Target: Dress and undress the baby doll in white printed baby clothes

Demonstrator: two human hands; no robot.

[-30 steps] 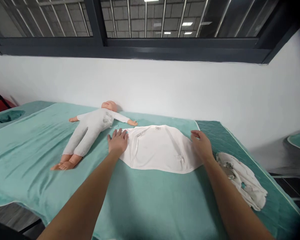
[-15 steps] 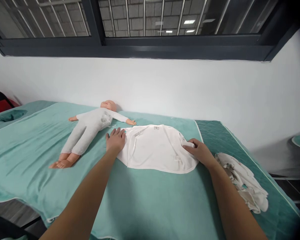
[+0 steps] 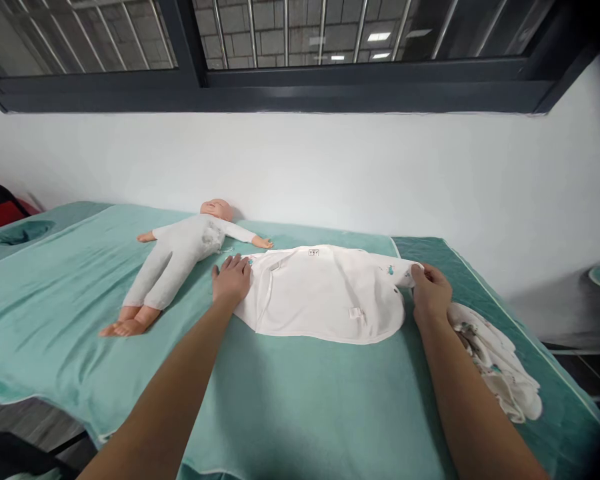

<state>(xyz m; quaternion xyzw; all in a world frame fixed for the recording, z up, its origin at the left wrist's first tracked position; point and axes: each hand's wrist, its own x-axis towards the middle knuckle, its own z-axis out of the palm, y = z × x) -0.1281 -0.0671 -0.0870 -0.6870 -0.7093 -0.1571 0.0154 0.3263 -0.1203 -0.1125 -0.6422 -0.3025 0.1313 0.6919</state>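
Note:
A white baby garment (image 3: 320,293) lies spread flat on the teal-covered bed (image 3: 300,400). My left hand (image 3: 231,280) rests flat with fingers stretched out on the garment's left edge. My right hand (image 3: 431,292) is closed, pinching the garment's right sleeve and holding it drawn out to the right. A baby doll (image 3: 180,257) in a grey suit lies on its back to the left of the garment, head toward the wall.
A crumpled white patterned cloth (image 3: 495,367) lies at the bed's right edge beside my right forearm. A white wall and a dark-framed window (image 3: 300,60) stand behind the bed. A second teal surface (image 3: 20,230) is at far left.
My right hand took hold of the garment's right side and drew the sleeve outward to the right. My left hand stayed put on the left edge.

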